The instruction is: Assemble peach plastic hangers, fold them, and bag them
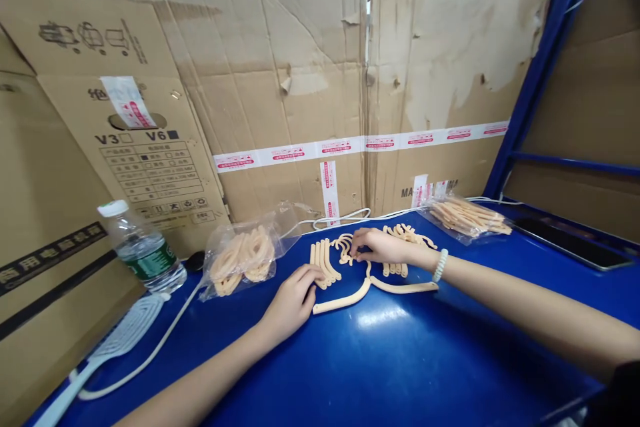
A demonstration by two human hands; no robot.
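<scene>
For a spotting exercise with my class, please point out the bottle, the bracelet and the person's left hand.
Bottle [149, 256]: head view, on its green label.
Bracelet [441, 265]: head view, on its pale band at the right wrist.
Left hand [291, 298]: head view, on the back of the hand.

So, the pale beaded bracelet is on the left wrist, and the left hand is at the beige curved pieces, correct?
Wrong wrist: the head view shows the pale beaded bracelet on the right wrist. The left hand is at the beige curved pieces.
</scene>
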